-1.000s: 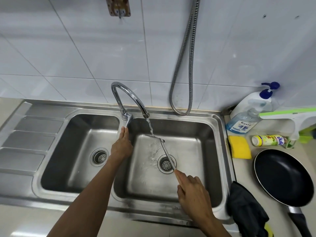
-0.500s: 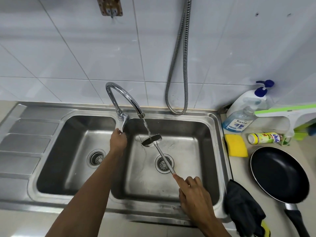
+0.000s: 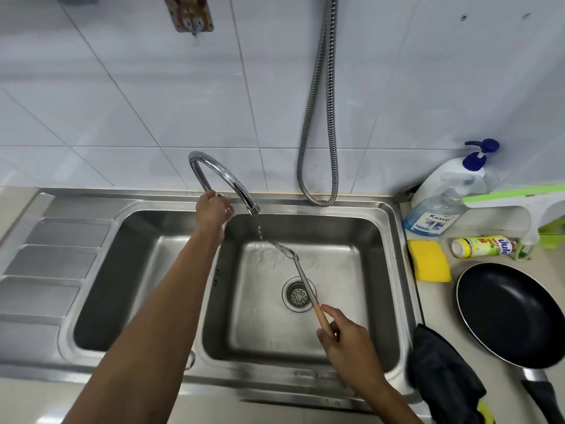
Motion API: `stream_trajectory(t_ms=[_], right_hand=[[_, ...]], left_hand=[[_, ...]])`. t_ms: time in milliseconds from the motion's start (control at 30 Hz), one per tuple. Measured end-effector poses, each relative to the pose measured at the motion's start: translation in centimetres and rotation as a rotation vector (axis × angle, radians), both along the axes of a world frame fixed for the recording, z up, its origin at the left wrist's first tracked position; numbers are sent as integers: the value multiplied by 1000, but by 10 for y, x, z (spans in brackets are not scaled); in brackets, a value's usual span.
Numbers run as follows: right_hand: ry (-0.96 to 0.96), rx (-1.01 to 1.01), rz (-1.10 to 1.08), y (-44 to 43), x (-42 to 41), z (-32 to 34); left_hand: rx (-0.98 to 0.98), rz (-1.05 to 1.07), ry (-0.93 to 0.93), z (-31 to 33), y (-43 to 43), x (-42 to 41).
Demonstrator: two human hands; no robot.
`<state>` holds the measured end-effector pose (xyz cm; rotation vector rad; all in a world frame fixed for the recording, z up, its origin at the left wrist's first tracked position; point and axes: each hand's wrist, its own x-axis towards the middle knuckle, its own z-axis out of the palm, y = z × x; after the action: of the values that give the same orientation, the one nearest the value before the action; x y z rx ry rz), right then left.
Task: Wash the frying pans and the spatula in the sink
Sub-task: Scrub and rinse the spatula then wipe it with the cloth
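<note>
My right hand (image 3: 347, 341) grips the wooden end of a metal spatula (image 3: 301, 278) over the right basin of the steel double sink (image 3: 394, 270). The spatula's blade sits under a thin stream of water falling from the curved chrome tap (image 3: 220, 175). My left hand (image 3: 213, 209) is closed on the tap's lever at its base. A black frying pan (image 3: 513, 313) lies on the counter to the right of the sink, handle toward me.
A yellow sponge (image 3: 429, 264), a tipped yellow-green bottle (image 3: 483, 246), two pump soap bottles (image 3: 443, 203) and a green-white squeegee (image 3: 519, 203) crowd the right counter. A dark cloth (image 3: 443, 381) hangs by the sink's front right corner. A metal hose (image 3: 319, 133) hangs on the tiled wall.
My left hand has gone up from below the tap to its lever. The water stream has thinned. The spatula blade has turned and sits slightly lower under the spout.
</note>
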<state>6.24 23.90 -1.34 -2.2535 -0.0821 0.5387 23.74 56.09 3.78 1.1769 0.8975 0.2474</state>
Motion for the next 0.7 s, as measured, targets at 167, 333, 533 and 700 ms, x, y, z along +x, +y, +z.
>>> stream_trajectory(t_ms=[167, 333, 533, 700], right_hand=[[53, 130, -55, -4, 7, 5], [-22, 142, -77, 5, 19, 10], [-38, 6, -48, 18, 6, 24], [-274, 32, -82, 22, -8, 39]], left_hand=[[89, -141, 33, -5, -5, -36], [59, -190, 187, -39, -40, -98], [21, -414, 230, -45, -92, -159], [5, -466, 221, -39, -114, -190]])
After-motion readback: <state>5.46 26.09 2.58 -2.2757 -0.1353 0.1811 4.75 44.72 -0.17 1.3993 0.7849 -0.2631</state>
